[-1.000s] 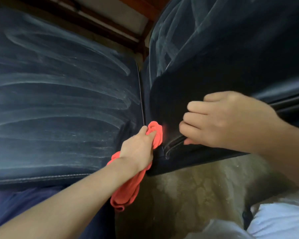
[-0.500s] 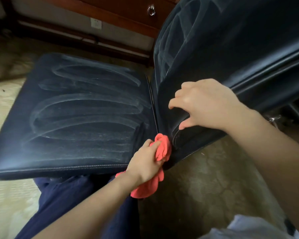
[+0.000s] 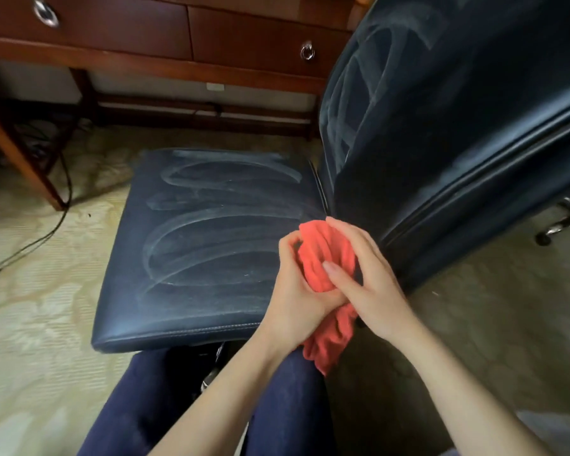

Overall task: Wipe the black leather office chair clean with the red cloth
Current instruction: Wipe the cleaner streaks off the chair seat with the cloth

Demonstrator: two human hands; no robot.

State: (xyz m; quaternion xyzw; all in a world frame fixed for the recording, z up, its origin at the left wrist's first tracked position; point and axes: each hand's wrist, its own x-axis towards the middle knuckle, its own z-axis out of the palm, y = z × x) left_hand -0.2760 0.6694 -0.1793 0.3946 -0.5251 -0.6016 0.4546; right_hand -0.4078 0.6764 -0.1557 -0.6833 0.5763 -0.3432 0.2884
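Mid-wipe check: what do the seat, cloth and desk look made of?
The seat looks like smooth black leather or leatherette: soft sheen, stitched front edge, hazy wipe streaks. The red cloth is soft fabric, bunching into folds. The desk seems glossy reddish-brown wood or veneer.

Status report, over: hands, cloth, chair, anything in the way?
Left hand and right hand both grip red cloth, bunched between them. Chair seat streaked with wipe marks. No obstacle seen on it.

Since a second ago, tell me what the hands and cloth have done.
The right hand left the backrest and came to the red cloth, which both hands now grip. The left hand kept its hold; the wipe streaks on the seat remain.
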